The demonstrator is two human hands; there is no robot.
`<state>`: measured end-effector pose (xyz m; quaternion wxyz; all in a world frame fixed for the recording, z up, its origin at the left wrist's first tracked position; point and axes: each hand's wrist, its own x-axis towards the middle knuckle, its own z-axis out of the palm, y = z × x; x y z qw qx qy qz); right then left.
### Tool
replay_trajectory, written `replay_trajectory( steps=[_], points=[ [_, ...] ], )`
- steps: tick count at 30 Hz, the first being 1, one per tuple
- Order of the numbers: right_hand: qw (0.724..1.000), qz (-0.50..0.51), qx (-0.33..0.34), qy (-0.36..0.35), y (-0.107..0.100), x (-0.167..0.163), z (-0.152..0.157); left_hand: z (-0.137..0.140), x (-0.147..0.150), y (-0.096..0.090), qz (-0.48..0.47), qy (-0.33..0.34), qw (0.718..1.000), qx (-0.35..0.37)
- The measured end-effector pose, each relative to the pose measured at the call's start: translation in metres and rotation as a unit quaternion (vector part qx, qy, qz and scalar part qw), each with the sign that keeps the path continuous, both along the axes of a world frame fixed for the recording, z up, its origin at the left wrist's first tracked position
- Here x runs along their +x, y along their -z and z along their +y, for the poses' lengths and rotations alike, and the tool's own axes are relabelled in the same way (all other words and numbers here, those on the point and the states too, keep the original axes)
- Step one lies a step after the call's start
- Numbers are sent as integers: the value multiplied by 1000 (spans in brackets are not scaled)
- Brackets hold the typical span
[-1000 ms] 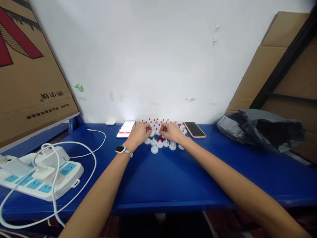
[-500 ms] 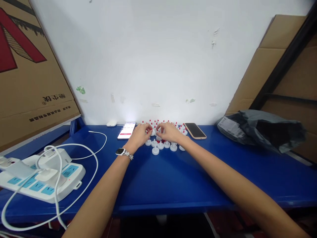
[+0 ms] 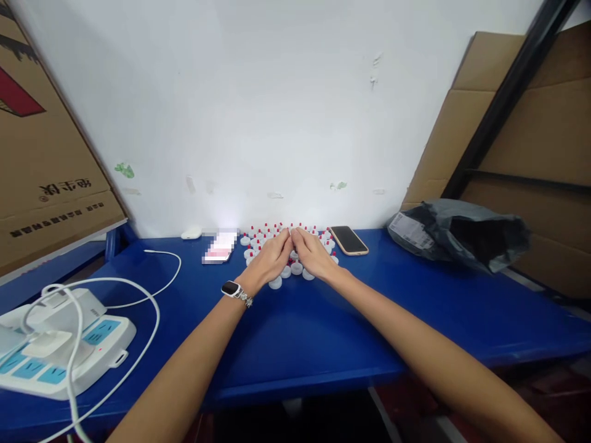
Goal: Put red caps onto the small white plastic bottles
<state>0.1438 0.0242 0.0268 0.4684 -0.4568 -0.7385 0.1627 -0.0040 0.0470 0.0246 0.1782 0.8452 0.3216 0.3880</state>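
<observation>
My left hand (image 3: 273,257) and my right hand (image 3: 314,253) meet at their fingertips above a cluster of white plastic caps. Both hands are closed, thumbs and fingers pinched together. A small pale bit shows between the fingertips, but what they hold is mostly hidden. Around and under them stand many round white caps with spouts, several with small red tips (image 3: 252,247). One white cap (image 3: 275,283) sits at the near side of the cluster, by my left hand. Another white cap (image 3: 308,274) lies just below my right hand. A watch (image 3: 231,288) is on my left wrist.
On the blue table (image 3: 305,344), a lit phone (image 3: 221,247) lies left of the caps and a dark-screened phone (image 3: 349,240) right. A grey plastic bag (image 3: 443,231) lies far right. A power strip (image 3: 92,351) with white cables occupies the left; a white case (image 3: 191,233) is near the wall.
My hands have come together from slightly apart, fingertips now meeting. The view has shifted a little to the right, so the table's things appear further left.
</observation>
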Motion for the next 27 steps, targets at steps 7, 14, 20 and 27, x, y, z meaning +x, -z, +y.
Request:
replay_trajectory(
  steps=[7, 14, 20, 27],
  points=[
    [986, 154, -68, -8, -1, -13, 5, 7, 18, 7, -193, 13, 976, -104],
    [956, 267, -120, -34, 1, -4, 20, 9, 16, -3, -227, 30, 964, -136],
    [983, 161, -88, 11, 8, 20, 29, 27, -5, 8, 51, -34, 998, 18],
    [997, 15, -3, 75, 1, 18, 22, 25, -40, -6, 119, -99, 988, 18]
  ],
)
